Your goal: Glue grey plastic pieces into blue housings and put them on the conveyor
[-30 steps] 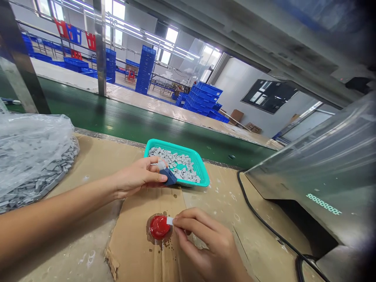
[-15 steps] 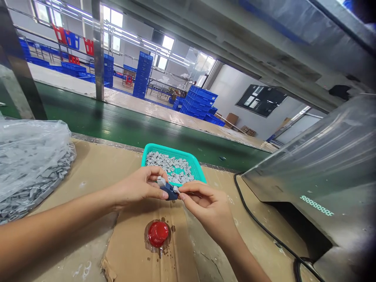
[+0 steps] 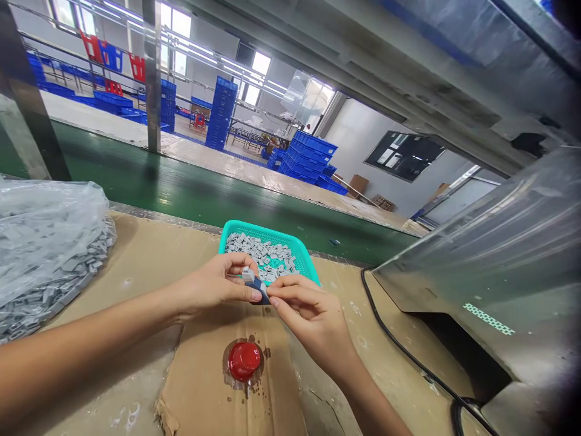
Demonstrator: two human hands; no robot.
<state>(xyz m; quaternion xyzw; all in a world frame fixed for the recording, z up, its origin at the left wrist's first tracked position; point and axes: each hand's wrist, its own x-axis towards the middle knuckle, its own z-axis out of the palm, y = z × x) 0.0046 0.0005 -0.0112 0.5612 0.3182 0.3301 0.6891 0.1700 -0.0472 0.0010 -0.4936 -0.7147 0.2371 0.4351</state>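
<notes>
My left hand is closed around a small dark blue plastic part, thumb in front and fingers behind. A light grey piece sticks up at the part's left end. At its right end my right hand pinches a second small grey piece, pressed against the blue part; the fingertips partly hide it. Just behind both hands is a turquoise basket with many small grey plastic pieces in it. Below the hands a red cup-shaped object stands in a wet stain on cardboard.
A clear plastic bag of grey pieces lies at the left. Behind the basket runs a green conveyor belt. A metal housing and a black cable flank the right side. Blue crates stand farther back.
My right hand has moved slightly left, bringing the small grey piece from the blue part's end onto it. My left hand keeps its hold on the blue part.
</notes>
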